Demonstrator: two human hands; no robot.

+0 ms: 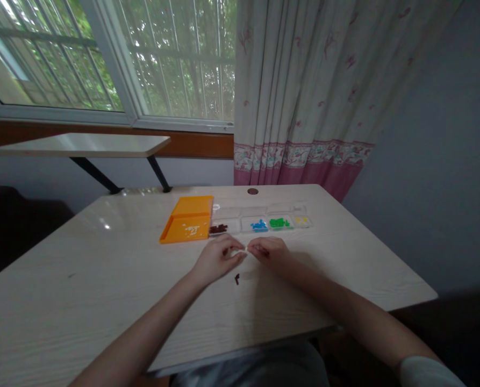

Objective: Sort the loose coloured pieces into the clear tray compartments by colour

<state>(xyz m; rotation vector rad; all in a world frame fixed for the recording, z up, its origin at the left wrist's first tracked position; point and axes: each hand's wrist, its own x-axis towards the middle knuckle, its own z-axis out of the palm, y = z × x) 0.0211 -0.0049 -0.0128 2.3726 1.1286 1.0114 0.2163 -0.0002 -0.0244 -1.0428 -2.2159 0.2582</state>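
Observation:
My left hand (219, 257) and my right hand (271, 251) meet fingertip to fingertip above the middle of the table. Both are closed in a pinch around a tiny pale piece (246, 249), too small to name. Below them on the tabletop lies a small dark brown angled piece (237, 279). Just beyond my fingers is a row of clear plastic boxes holding brown pieces (219, 229), blue pieces (259, 226), green pieces (279, 222) and yellow pieces (301, 220). White pieces (192, 230) lie scattered in an open orange case (186, 215) to the left.
The pale wooden table (102, 279) has a round cable hole (252, 191) near its back edge. A raised shelf (82, 145) on black supports stands at the back left. Behind are a barred window and a floral curtain (300, 97).

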